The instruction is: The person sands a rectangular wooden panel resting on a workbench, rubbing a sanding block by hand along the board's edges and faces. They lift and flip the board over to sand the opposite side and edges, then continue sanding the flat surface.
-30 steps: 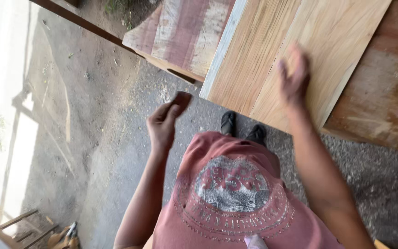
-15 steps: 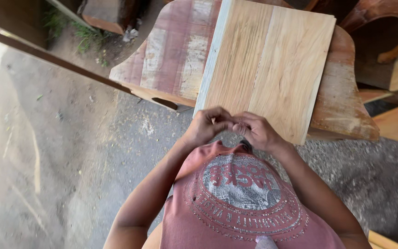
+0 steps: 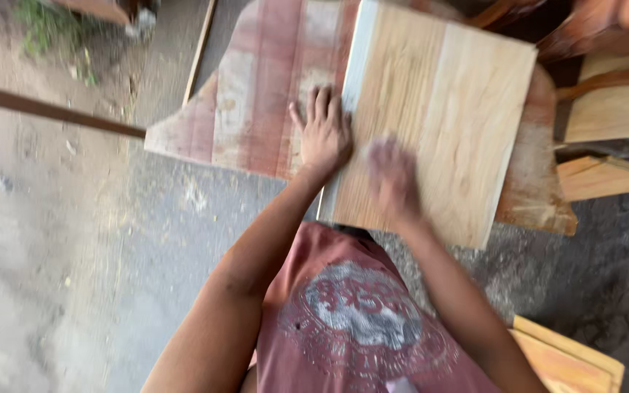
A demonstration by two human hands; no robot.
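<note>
Inspector A: Panel [image 3: 438,124] of pale, light-coloured wood is found lying flat on a reddish, worn board [image 3: 256,109], which serves as a bench top above a grey dirt floor [image 3: 74,255]. How is it being held?

Inspector B: The left hand [image 3: 323,135] is laid flat, fingers spread, at the panel's left edge, partly on the reddish board, and nothing is clasped in it. The right hand [image 3: 393,173] is seen on the panel's near half, blurred by motion (whether anything is gripped in it cannot be told).

Inspector A: Advice on the step?

Inspector B: Rubbing appears to be in hand. It is judged that the panel should be kept pinned by the left hand so that it is not shifted, and that strokes should be run along the grain with even pressure.

Inspector A: Condition of the panel?

Inspector B: Lengthwise strips of slightly different tone are noted, with a straight grain and a greyish band along the left edge. Further timber pieces [image 3: 606,109] are stacked to the right.
</note>
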